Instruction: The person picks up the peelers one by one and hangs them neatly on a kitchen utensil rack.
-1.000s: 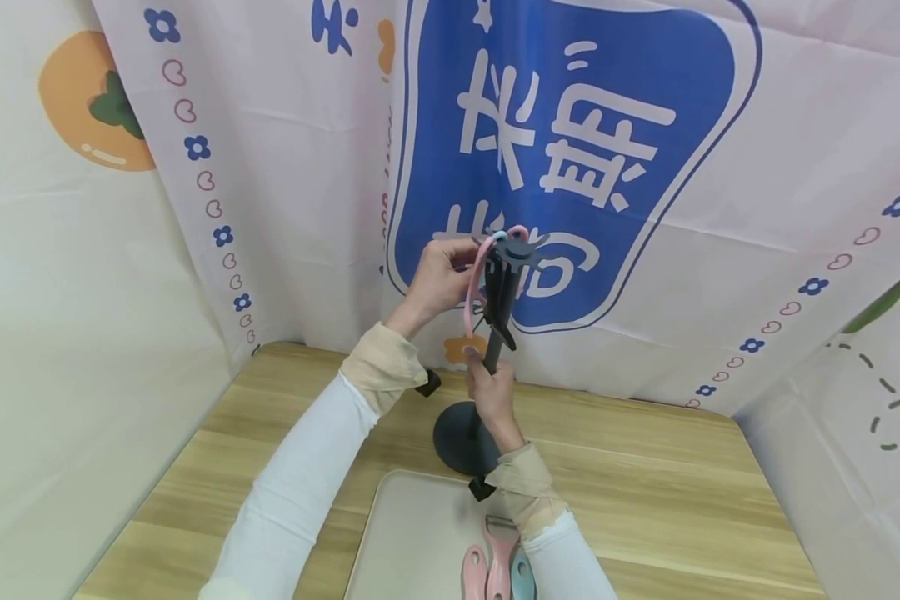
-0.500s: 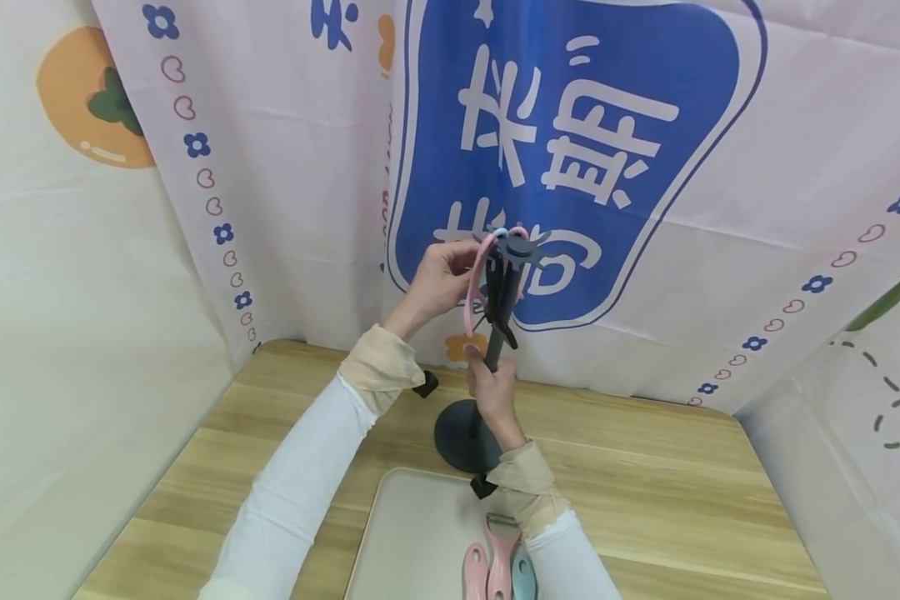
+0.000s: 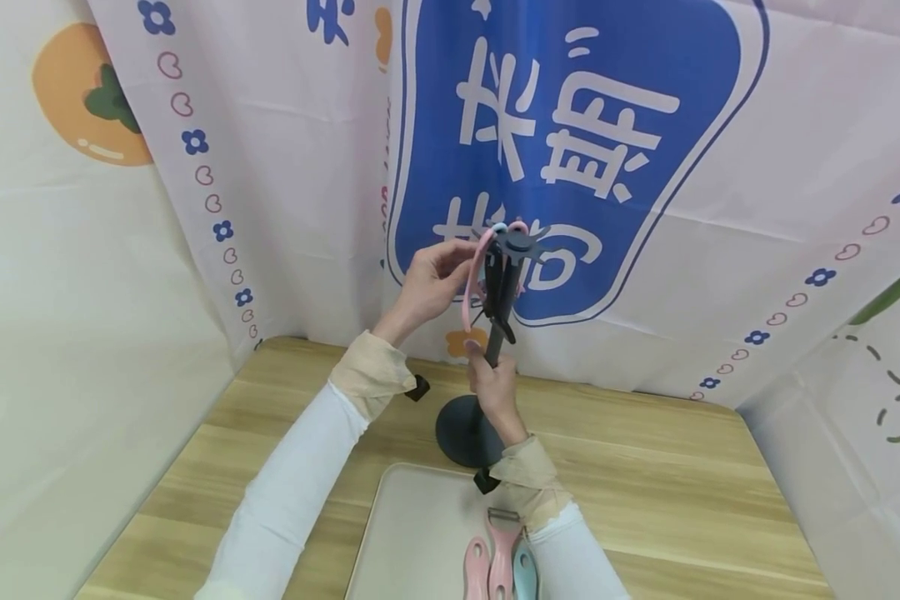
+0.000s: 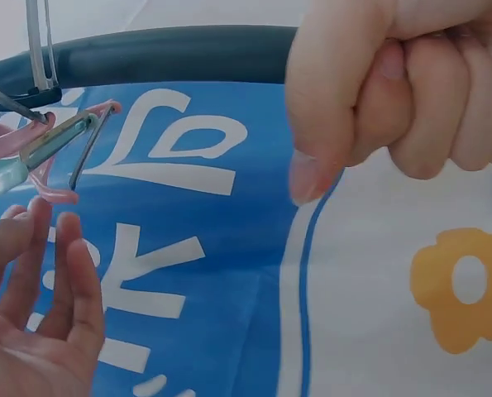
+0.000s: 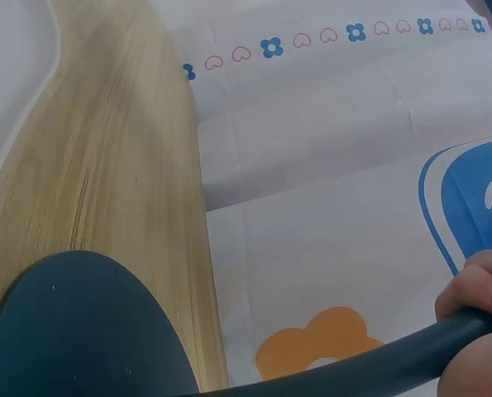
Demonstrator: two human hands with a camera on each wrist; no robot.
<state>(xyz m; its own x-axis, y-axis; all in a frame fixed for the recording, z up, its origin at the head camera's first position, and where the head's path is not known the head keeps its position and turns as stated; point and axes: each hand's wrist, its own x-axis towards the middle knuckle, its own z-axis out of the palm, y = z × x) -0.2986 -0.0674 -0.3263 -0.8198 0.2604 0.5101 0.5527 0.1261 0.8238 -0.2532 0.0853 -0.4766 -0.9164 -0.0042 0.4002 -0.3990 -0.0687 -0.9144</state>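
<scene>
My right hand (image 3: pixel 493 387) grips the pole of a dark utensil stand, whose round base (image 3: pixel 459 435) is on the table and whose hooked top (image 3: pixel 519 242) is above. Pink and light blue peelers hang from the hooks; in the left wrist view, the blue peeler (image 4: pixel 10 174) and pink peeler (image 4: pixel 59 196) hang close together. A black-handled tool (image 3: pixel 494 287) hangs beside them. My left hand (image 3: pixel 431 279) is left of the hanging pink peeler (image 3: pixel 468 304), fingers loosely bent and fingertips right by it. The right wrist view shows the pole (image 5: pixel 378 364) inside my right fist.
A beige tray (image 3: pixel 401 517) lies in front of the stand. On it are a pink peeler (image 3: pixel 502 542), a pink handle (image 3: pixel 476 567) and a light blue handle (image 3: pixel 525 571), beside my right sleeve. A printed cloth (image 3: pixel 330 208) hangs behind the wooden table (image 3: pixel 645 475).
My left hand has drawn slightly left, away from the hanging peelers, and its fingers have loosened. The right hand keeps its grip on the pole. The head view has shifted slightly.
</scene>
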